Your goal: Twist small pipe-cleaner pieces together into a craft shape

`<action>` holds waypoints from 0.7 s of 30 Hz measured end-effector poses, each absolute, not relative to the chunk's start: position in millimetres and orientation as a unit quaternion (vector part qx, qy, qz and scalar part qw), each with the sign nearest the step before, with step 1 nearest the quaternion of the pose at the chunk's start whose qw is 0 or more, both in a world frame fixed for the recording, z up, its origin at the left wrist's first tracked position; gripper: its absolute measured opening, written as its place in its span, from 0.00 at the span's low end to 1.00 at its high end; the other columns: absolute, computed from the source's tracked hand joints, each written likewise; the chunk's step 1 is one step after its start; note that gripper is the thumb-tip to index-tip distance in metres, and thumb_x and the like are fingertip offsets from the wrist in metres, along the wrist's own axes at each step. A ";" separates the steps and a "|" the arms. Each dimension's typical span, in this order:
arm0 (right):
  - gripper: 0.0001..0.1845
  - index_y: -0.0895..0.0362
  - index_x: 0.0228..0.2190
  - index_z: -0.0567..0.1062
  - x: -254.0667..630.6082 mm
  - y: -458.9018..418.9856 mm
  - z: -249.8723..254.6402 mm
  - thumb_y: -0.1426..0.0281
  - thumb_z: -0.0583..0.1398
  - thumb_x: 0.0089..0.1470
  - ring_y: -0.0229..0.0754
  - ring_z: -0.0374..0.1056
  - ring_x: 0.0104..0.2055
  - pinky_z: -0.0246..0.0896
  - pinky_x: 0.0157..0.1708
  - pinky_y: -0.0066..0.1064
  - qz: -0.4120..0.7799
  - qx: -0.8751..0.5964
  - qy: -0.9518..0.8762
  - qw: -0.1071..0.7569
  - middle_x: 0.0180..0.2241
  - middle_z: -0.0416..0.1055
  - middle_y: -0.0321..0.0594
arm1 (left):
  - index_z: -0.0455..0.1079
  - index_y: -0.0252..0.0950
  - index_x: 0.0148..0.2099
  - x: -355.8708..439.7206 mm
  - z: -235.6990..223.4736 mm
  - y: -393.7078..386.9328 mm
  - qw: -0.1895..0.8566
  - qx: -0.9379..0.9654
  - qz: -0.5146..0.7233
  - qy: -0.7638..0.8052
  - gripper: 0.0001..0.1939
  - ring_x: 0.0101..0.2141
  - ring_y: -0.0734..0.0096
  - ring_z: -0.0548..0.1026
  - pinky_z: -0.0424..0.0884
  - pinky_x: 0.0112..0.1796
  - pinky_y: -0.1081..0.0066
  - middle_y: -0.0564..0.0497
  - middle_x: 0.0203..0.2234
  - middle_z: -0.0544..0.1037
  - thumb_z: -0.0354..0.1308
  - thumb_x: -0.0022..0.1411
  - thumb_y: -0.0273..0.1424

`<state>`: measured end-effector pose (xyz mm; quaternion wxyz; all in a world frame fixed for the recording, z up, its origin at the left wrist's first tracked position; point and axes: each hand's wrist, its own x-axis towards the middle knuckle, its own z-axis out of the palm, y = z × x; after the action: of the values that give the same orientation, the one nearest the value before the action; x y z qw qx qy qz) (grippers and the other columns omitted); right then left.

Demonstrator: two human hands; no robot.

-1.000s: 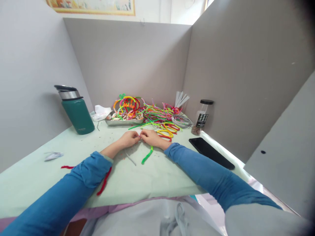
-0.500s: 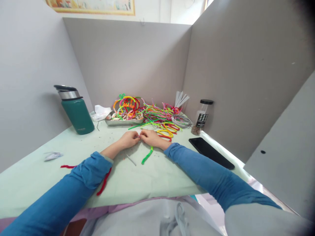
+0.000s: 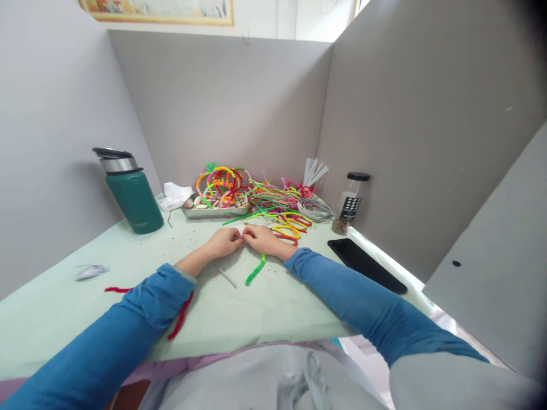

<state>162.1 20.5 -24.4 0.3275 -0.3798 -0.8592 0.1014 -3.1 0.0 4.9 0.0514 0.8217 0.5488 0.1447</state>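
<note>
My left hand and my right hand meet above the middle of the table, fingertips pinched together. Between them is something thin and purplish, mostly hidden by the fingers; I cannot make out what it is. A green pipe cleaner lies by my right wrist, its upper end out of sight under the hand. Nearer my left wrist rests a short grey stick-like piece. Under my left forearm a red pipe cleaner runs across the cloth, its middle covered by the sleeve.
Behind the hands are a metal tray with pipe-cleaner rings, a heap of coloured pipe cleaners and a grey wire coil. A green bottle stands left; a clear bottle and black phone are right. Grey partitions surround the table.
</note>
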 end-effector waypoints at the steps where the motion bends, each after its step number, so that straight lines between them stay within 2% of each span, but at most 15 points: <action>1: 0.08 0.59 0.31 0.72 162.2 20.3 -24.2 0.71 0.53 0.55 0.36 0.61 0.30 0.49 0.31 0.26 0.102 -0.380 -0.859 0.329 0.28 0.69 0.37 | 0.71 0.34 0.34 -3.0 5.1 -0.2 0.051 0.821 0.144 0.550 0.11 0.29 0.70 0.70 0.58 0.29 0.74 0.49 0.27 0.76 0.51 0.58 0.35; 14: 0.08 0.59 0.31 0.72 162.0 20.4 -24.8 0.71 0.53 0.55 0.36 0.60 0.30 0.49 0.31 0.26 0.107 -0.384 -0.857 0.327 0.28 0.70 0.37 | 0.71 0.34 0.33 -2.7 5.3 -0.8 0.051 0.824 0.144 0.546 0.11 0.29 0.69 0.70 0.59 0.30 0.74 0.49 0.27 0.76 0.51 0.58 0.35; 21: 0.08 0.59 0.31 0.72 162.6 22.0 -26.2 0.71 0.53 0.55 0.36 0.61 0.31 0.50 0.31 0.26 0.110 -0.382 -0.856 0.331 0.29 0.70 0.37 | 0.70 0.35 0.31 -1.6 7.4 -3.4 0.090 0.810 0.163 0.555 0.09 0.25 0.71 0.69 0.59 0.28 0.75 0.51 0.22 0.75 0.50 0.58 0.32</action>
<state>162.6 22.0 -26.2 0.3308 -0.3817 -0.8560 0.1101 -1.6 -3.4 7.4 0.0899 0.8105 0.5553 0.1634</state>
